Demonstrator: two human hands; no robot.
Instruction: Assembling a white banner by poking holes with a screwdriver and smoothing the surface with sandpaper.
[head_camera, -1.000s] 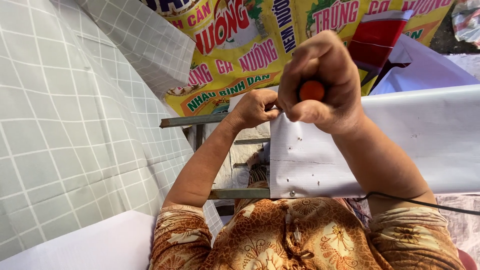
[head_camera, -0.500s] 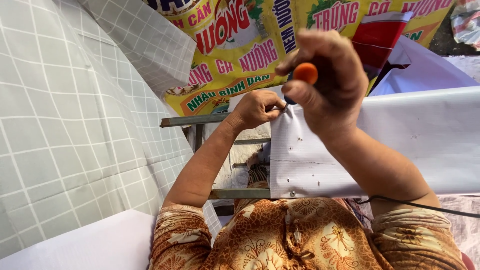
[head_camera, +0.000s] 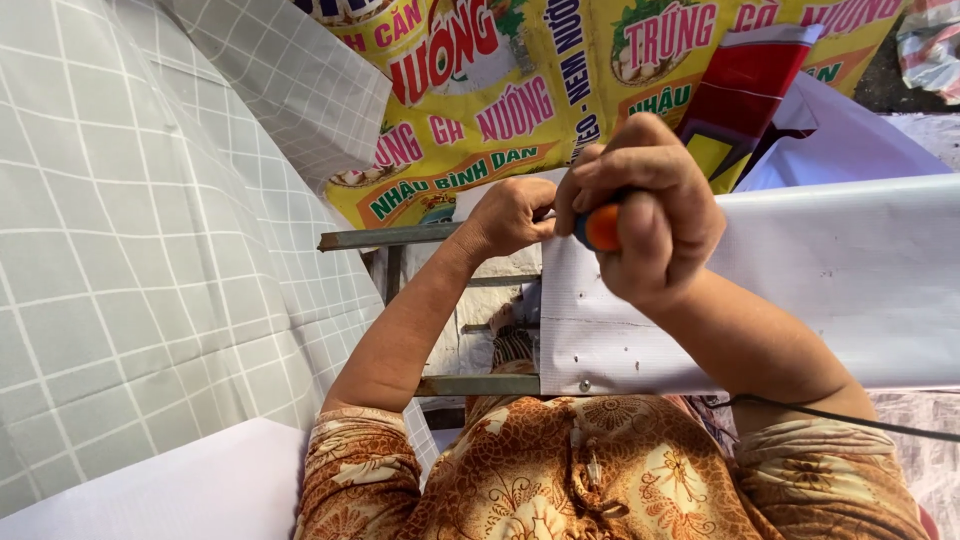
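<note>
An orange-handled tool (head_camera: 602, 228) was gripped tightly in the right hand (head_camera: 645, 215), the fingers wrapped around it so that only the handle's end was seen; its tip was hidden. The tool was held against the upper left corner of a white corrugated sheet (head_camera: 800, 290). That same corner was pinched by the left hand (head_camera: 512, 215), closed narrowly, just beside the right. The sheet was laid over a metal frame (head_camera: 385, 238). A yellow printed banner (head_camera: 480, 100) was spread beyond.
</note>
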